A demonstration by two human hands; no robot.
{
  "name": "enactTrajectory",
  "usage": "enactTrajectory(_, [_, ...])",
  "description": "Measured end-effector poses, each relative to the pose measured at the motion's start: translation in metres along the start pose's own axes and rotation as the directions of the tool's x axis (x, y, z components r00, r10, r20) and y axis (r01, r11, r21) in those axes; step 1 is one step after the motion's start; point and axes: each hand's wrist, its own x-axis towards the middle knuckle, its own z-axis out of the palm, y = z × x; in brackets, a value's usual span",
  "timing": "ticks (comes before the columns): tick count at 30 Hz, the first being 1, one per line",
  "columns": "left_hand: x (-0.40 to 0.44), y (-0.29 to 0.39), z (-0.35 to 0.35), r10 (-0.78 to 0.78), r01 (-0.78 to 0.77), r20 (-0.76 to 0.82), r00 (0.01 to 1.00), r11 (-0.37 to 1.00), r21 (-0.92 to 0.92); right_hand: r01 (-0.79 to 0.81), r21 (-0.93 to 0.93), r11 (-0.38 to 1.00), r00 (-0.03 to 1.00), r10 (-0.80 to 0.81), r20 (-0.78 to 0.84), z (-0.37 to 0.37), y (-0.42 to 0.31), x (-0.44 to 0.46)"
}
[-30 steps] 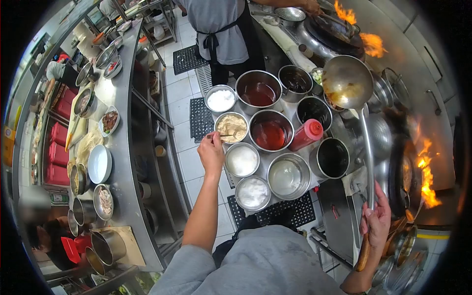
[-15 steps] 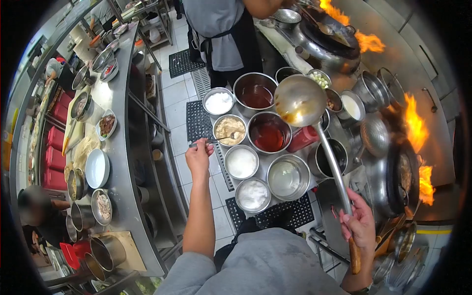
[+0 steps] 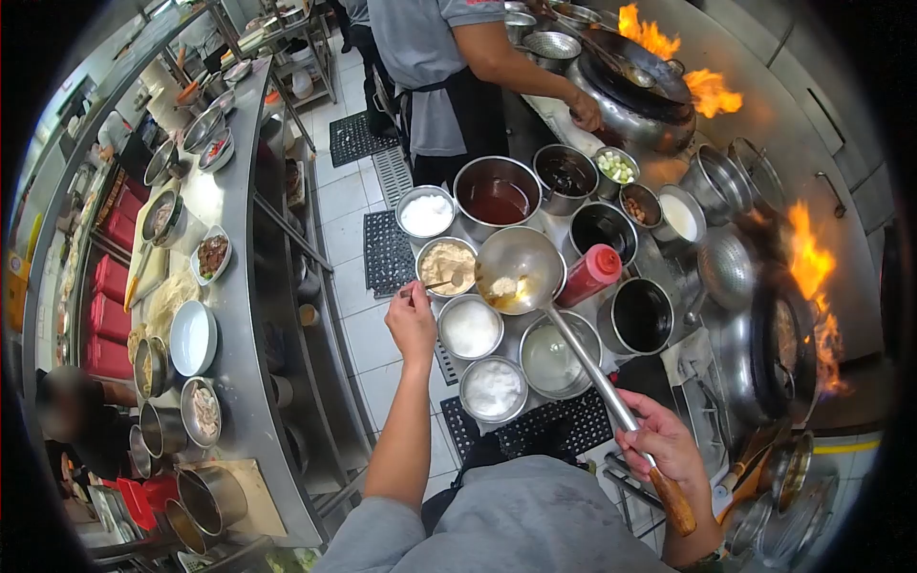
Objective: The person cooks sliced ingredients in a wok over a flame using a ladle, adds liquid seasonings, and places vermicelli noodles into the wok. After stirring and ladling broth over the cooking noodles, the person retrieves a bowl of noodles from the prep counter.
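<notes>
My left hand (image 3: 412, 323) pinches a thin spoon (image 3: 440, 285), its tip at the pot of tan powder (image 3: 447, 265). In my right hand (image 3: 661, 438) is a big steel ladle (image 3: 521, 270), gripped near its wooden end. The ladle's bowl is face up over the pots, beside the tan powder, and holds a little pale powder and some brown liquid. Close to my left hand stands a pot of white granules (image 3: 471, 327), with a second white one (image 3: 493, 389) below. Under the ladle's shaft sits a pot of clear liquid (image 3: 561, 355).
Around the ladle are a pot of red sauce (image 3: 497, 196), a red squeeze bottle (image 3: 594, 271) and a pot of dark liquid (image 3: 640, 315). Flames rise behind a wok (image 3: 764, 349) at right. A co-worker (image 3: 430, 86) stands ahead. A steel counter (image 3: 250, 353) runs along the left.
The ladle has moved left and down beside the tan powder, and pale powder now lies in its bowl. My left hand has shifted slightly right. The co-worker's arm now reaches toward the far wok.
</notes>
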Motion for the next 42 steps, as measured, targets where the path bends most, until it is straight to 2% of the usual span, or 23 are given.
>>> enactTrajectory(3, [0.001, -0.001, 0.000, -0.058, 0.058, -0.016, 0.998, 0.998, -0.037, 0.023, -0.047, 0.999, 0.998, -0.026, -0.065, 0.002, -0.002, -0.003])
enactTrajectory(6, [0.004, -0.005, -0.002, -0.140, 0.141, 0.013, 0.990, 0.981, -0.131, 0.074, -0.022, 0.997, 0.996, -0.075, -0.058, -0.003, 0.002, -0.003])
enactTrajectory(8, [0.006, -0.014, -0.003, -0.237, 0.245, 0.062, 0.969, 0.935, -0.257, 0.076, -0.014, 0.997, 0.995, -0.077, -0.059, -0.002, 0.000, -0.003])
enactTrajectory(12, [0.006, -0.024, -0.008, -0.263, 0.278, 0.094, 0.960, 0.924, -0.263, 0.089, -0.002, 0.996, 0.995, -0.089, -0.056, 0.000, -0.004, -0.004])
enactTrajectory(15, [0.007, -0.024, -0.014, -0.299, 0.320, 0.114, 0.947, 0.882, -0.347, 0.080, -0.009, 0.997, 0.994, -0.080, -0.069, -0.002, -0.005, -0.003])
enactTrajectory(17, [0.008, -0.007, -0.023, -0.383, 0.379, 0.102, 0.918, 0.776, -0.503, 0.070, -0.037, 0.997, 0.995, -0.073, -0.074, 0.002, -0.008, -0.002])
enactTrajectory(19, [0.005, 0.022, -0.039, -0.387, 0.407, 0.158, 0.908, 0.733, -0.545, 0.068, -0.064, 0.996, 0.994, -0.073, -0.083, 0.003, -0.009, -0.001])
enactTrajectory(21, [-0.003, 0.053, -0.049, -0.277, 0.329, 0.179, 0.944, 0.767, -0.550, 0.046, -0.117, 0.992, 0.999, -0.048, -0.022, -0.001, -0.006, 0.004])
enactTrajectory(22, [-0.008, 0.061, -0.050, -0.206, 0.228, 0.099, 0.974, 0.843, -0.488, 0.045, -0.105, 0.993, 0.999, -0.045, 0.007, -0.002, -0.004, 0.006])
enactTrajectory(23, [-0.015, 0.066, -0.053, -0.209, 0.233, 0.105, 0.972, 0.842, -0.487, 0.042, -0.103, 0.994, 0.999, -0.042, 0.001, -0.001, -0.004, 0.004])
enactTrajectory(25, [-0.029, 0.070, -0.060, 0.036, -0.041, -0.042, 0.998, 0.991, -0.126, 0.019, -0.055, 0.998, 1.000, -0.019, 0.003, 0.001, -0.005, 0.003])
enactTrajectory(26, [-0.040, 0.058, -0.059, 0.026, -0.025, 0.007, 1.000, 0.995, -0.101, 0.007, -0.051, 0.999, 1.000, -0.007, -0.002, 0.000, -0.004, 0.001])
enactTrajectory(27, [-0.050, 0.035, -0.051, 0.126, -0.124, 0.027, 0.992, 0.990, -0.069, 0.025, -0.058, 0.998, 1.000, -0.025, 0.001, -0.001, -0.003, 0.000])
enactTrajectory(29, [-0.064, 0.023, -0.039, 0.150, -0.148, 0.095, 0.984, 0.988, -0.036, 0.032, -0.080, 0.996, 0.999, -0.031, 0.005, -0.001, -0.002, 0.000])
enactTrajectory(32, [-0.078, 0.028, -0.035, 0.049, -0.041, 0.151, 0.987, 0.998, -0.055, 0.027, -0.107, 0.994, 0.999, -0.029, -0.021, 0.000, -0.001, 0.000])
enactTrajectory(39, [-0.081, 0.016, -0.037, 0.001, 0.006, 0.139, 0.990, 0.999, -0.052, 0.066, -0.091, 0.994, 0.997, -0.069, -0.033, -0.001, 0.004, -0.004])
enactTrajectory(41, [-0.080, 0.011, -0.039, -0.154, 0.178, 0.165, 0.974, 0.974, -0.139, 0.043, -0.104, 0.994, 0.999, -0.046, -0.027, -0.001, 0.002, -0.008])
enactTrajectory(42, [-0.080, 0.011, -0.040, -0.166, 0.191, 0.154, 0.974, 0.968, -0.163, 0.042, -0.098, 0.994, 0.999, -0.045, -0.030, 0.000, 0.001, -0.010])
